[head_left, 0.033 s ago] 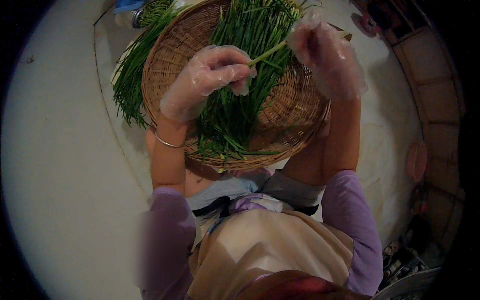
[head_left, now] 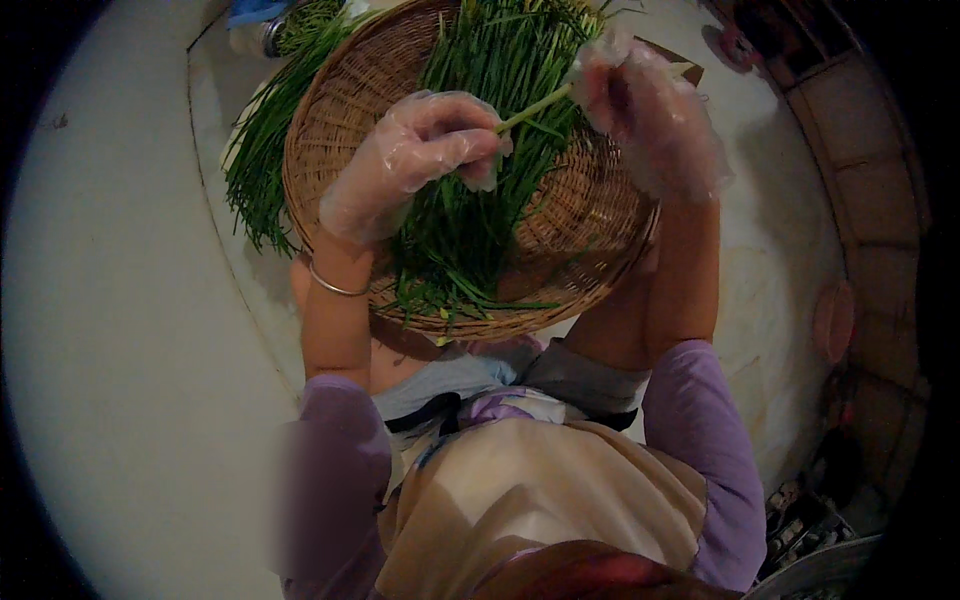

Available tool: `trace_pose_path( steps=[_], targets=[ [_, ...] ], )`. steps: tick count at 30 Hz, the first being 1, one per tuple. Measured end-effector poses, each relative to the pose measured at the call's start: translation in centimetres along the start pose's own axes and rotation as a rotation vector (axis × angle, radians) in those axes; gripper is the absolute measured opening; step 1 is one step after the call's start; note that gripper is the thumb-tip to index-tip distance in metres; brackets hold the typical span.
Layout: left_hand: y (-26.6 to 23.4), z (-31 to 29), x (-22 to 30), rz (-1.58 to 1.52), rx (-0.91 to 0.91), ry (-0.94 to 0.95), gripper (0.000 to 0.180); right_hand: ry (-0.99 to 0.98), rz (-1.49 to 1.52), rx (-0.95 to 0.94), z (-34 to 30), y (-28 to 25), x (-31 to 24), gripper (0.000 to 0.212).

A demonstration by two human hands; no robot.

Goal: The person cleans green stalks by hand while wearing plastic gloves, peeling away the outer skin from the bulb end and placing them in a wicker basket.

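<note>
One green stalk [head_left: 540,106] is apparently being worked singly above the wicker basket [head_left: 345,110], pinched by the left hand [head_left: 415,160] and seemingly gripped by the right hand [head_left: 655,120], so the next move likely calls for a light, steady touch.

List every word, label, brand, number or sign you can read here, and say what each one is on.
None can be read.
The woven basket, the green stalk and the gloved left hand and right hand show no lettering.
The blue item at the top edge and the dark clutter at lower right are too small or dim to tell.
</note>
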State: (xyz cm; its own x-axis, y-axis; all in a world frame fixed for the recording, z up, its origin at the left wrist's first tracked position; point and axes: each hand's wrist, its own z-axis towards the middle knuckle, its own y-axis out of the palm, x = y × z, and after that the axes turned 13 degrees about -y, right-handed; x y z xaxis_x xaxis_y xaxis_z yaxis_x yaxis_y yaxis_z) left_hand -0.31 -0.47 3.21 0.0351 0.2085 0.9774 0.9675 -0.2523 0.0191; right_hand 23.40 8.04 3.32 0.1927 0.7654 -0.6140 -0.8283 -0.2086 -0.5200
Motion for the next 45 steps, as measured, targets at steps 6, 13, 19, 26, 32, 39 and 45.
trace_pose_path(
  steps=[6, 13, 19, 26, 32, 39, 45],
  targets=[
    [-0.3, 0.2, -0.2, 0.044, -0.045, -0.015, 0.020, 0.247, 1.048, -0.117, 0.6, 0.5, -0.4, 0.028],
    [0.0, 0.2, 0.1, 0.036, -0.026, -0.042, 0.017, 0.325, 0.850, -0.092, 0.7, -0.4, -1.6, 0.022],
    [0.2, 0.1, 0.1, -0.002, -0.010, 0.002, 0.020, 0.280, 0.891, -0.034, 0.5, 0.8, -0.7, 0.025],
    [-0.2, -0.1, -0.2, 0.006, -0.036, 0.022, 0.025, 0.208, 1.125, 0.088, 0.1, 1.8, -1.1, 0.027],
    [0.0, -0.1, -0.4, -0.088, -0.037, 0.026, 0.027, 0.047, 1.274, 0.130, -0.1, 0.6, 0.6, 0.035],
    [-0.1, 0.0, -0.5, -0.097, -0.052, 0.018, 0.027, 0.103, 0.977, 0.091, -0.5, 0.2, 2.3, 0.022],
    [-0.2, 0.0, -0.5, -0.049, -0.082, 0.007, 0.025, 0.194, 0.575, -0.058, -0.2, 0.4, -0.5, 0.014]
  ],
)
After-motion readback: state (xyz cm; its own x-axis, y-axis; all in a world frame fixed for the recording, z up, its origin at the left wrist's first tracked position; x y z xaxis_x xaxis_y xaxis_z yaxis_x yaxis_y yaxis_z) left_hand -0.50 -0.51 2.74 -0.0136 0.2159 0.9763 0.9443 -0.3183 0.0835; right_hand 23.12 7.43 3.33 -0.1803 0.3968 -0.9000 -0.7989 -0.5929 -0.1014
